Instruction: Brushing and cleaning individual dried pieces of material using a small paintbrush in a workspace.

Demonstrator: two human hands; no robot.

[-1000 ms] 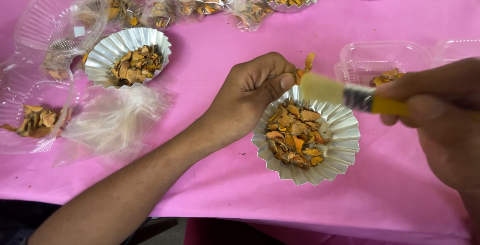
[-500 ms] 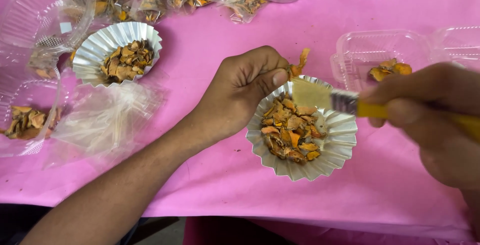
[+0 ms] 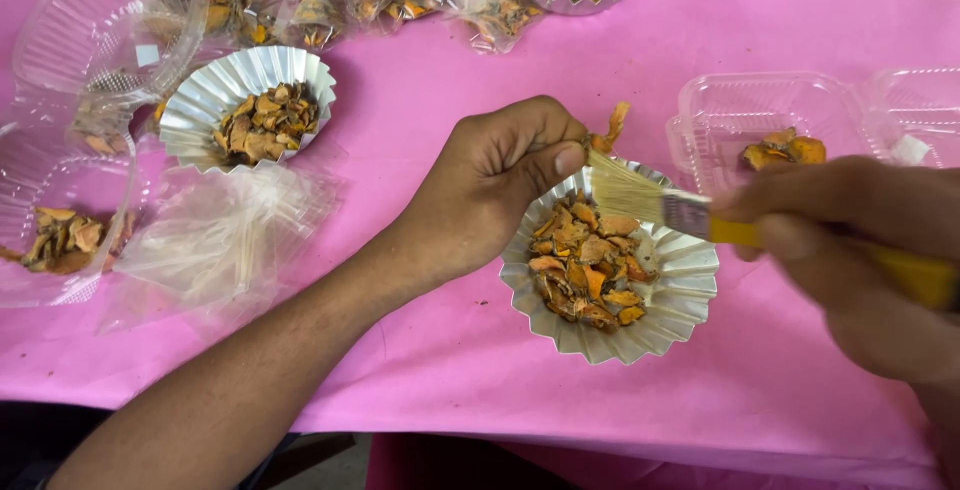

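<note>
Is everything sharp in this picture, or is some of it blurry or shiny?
Head view: the right hand and the yellow brush handle are smeared by blur, while the left hand and the orange pieces in the foil cup look sharp; the light is soft and even, with glare on the clear plastic boxes and the foil pleats.

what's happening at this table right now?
A person is brushing a small orange dried piece held in the left hand, pinched at the fingertips. The right hand holds a yellow-handled brush with its bristles against that piece. Both are just above a fluted foil cup full of similar orange-brown pieces, on a pink tablecloth. A second foil cup sits to the left, and a clear plastic container holding a couple of pieces lies behind the brush.
</note>
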